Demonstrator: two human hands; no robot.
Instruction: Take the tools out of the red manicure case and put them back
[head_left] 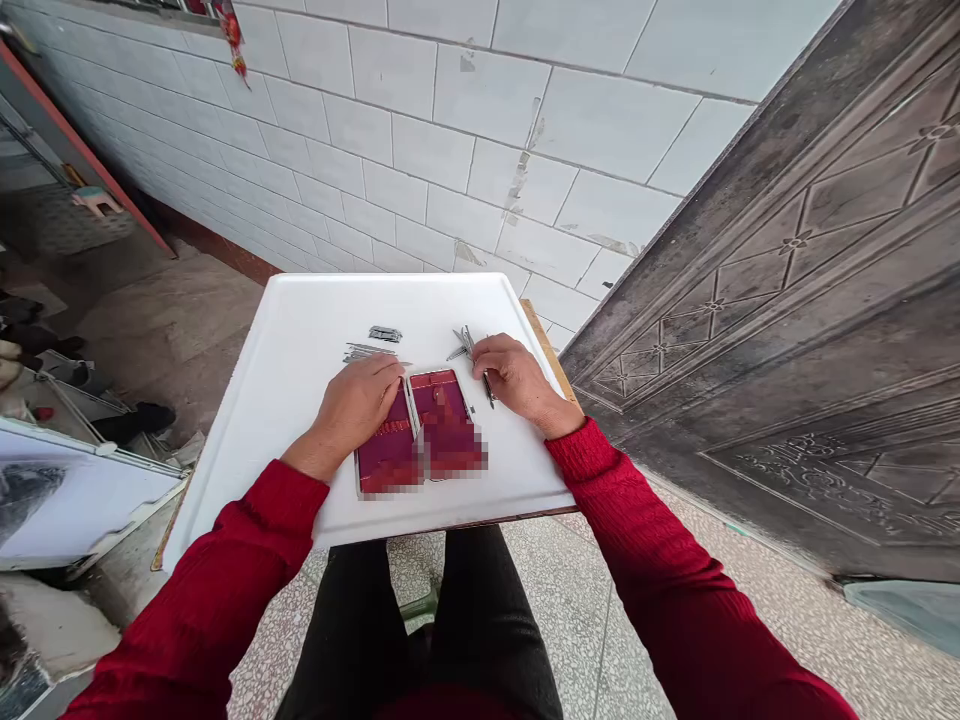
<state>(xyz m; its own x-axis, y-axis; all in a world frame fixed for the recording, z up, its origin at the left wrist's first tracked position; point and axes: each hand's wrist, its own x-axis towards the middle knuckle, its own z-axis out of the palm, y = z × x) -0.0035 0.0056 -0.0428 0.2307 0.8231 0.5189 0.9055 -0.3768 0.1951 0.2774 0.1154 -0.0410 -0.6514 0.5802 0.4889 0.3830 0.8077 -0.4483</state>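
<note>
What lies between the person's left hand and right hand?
In the head view, the right half of the open, maroon-lined case lies between the left hand and the right hand.

no legible text, labels, numbers

The manicure case (441, 412) lies open near the desk's (255, 400) near edge, purple-red lining showing inside pale rims, a row of loops across its left half. Crossed silver tools (466, 340), partly hidden, lie toward the right edge; slim metal tools (366, 351) and stacked metal pieces (385, 333) lie farther back.
</note>
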